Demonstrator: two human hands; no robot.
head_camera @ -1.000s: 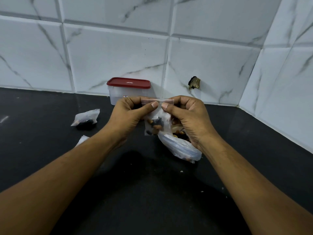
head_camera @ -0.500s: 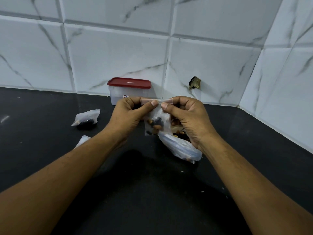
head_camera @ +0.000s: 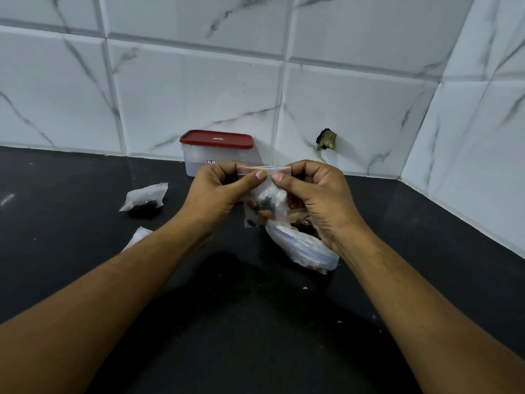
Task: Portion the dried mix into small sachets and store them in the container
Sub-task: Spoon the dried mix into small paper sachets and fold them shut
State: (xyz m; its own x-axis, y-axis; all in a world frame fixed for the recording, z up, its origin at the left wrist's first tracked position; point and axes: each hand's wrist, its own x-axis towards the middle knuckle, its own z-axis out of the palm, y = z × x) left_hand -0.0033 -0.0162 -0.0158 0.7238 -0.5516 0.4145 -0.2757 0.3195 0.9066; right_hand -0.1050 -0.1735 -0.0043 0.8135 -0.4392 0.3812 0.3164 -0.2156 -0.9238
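Note:
A small clear zip sachet (head_camera: 265, 204) with dark and brown dried pieces hangs above the black counter. My left hand (head_camera: 220, 194) pinches the left part of its top strip and my right hand (head_camera: 315, 194) pinches the right part, thumbs nearly meeting at the middle. Under my right hand lies the larger plastic bag of dried mix (head_camera: 304, 245), partly hidden by the wrist. A clear container with a red lid (head_camera: 217, 150), lid on, stands against the tiled wall behind my hands. A filled sachet (head_camera: 145, 197) lies to the left, and another sachet (head_camera: 139, 237) peeks out from under my left forearm.
White marble-pattern tiles form the back wall and a side wall at the right corner. A broken hole in a tile (head_camera: 326, 139) shows right of the container. Small crumbs (head_camera: 305, 288) dot the black counter (head_camera: 85, 265).
Both hands hold the sachet in nearly the same place; the thumbs have shifted very slightly along the top strip.

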